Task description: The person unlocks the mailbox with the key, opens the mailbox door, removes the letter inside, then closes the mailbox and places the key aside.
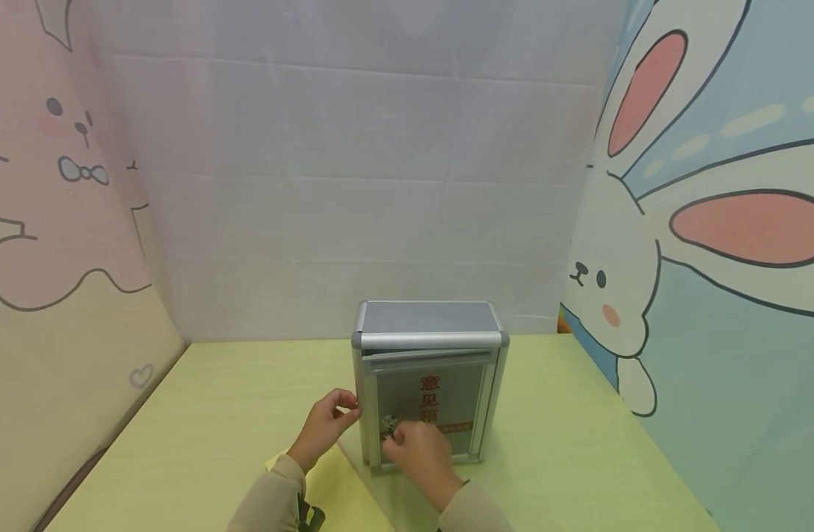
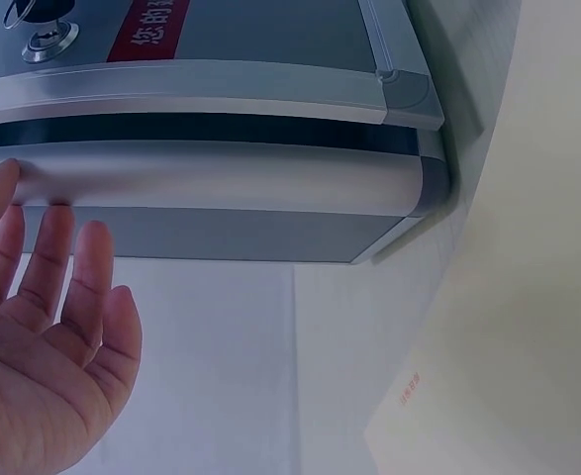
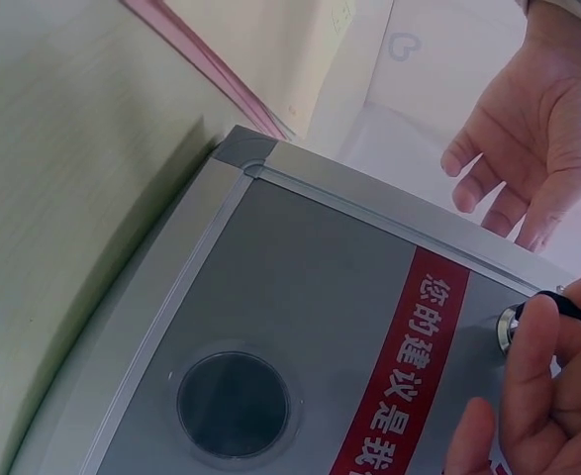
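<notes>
A grey suggestion box with a silver metal frame and red lettering stands upright on the table. Its front door is slightly ajar, with a dark gap along the edge in the left wrist view. Set in the door is a round lock, from which a black-headed key sticks out. My right hand pinches this key between thumb and fingers. Against the box's left side rests my left hand, its fingers loosely bent and its thumb by the edge.
Yellow paper lies on the pale green table, to the left of the box and under my left forearm. A white sheet hangs behind, and rabbit-printed cloths stand at both sides.
</notes>
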### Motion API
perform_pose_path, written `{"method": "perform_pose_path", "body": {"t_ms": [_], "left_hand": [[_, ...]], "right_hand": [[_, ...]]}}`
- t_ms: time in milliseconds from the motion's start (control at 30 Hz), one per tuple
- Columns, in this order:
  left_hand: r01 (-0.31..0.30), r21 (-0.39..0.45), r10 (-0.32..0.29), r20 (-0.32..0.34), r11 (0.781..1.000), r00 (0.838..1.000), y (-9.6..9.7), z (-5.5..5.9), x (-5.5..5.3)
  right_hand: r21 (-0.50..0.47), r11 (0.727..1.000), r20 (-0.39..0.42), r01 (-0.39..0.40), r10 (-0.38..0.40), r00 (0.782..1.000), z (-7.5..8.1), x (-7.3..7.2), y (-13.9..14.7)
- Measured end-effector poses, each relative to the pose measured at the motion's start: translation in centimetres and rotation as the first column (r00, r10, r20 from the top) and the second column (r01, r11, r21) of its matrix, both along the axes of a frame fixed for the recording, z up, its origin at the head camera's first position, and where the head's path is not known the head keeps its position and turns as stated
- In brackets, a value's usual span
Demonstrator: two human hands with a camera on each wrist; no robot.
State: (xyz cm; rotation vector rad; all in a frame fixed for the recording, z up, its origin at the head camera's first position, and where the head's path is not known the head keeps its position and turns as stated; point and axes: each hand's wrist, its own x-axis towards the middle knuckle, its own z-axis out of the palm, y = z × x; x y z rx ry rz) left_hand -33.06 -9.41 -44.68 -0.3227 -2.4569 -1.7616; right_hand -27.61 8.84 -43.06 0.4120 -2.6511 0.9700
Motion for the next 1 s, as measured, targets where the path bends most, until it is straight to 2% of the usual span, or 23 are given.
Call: {"method": "perform_pose_path", "body": {"t_ms": [600,1000], "left_hand": [[0.0,-0.005,0.0,-0.003,1.0,1.0,-0.06,-0.05,0.08],[0.045,0.027,-0.045,0.024,0.999,0.999,-0.28,0.26,0.29]], "right_hand": [[-0.005,1.0,-0.009,0.01,-0.01,1.0,0.24,-0.19,-0.31],[-0.011,1.0,-0.027,0.008,-0.008,1.0,0.05,-0.45,-0.36]]}}
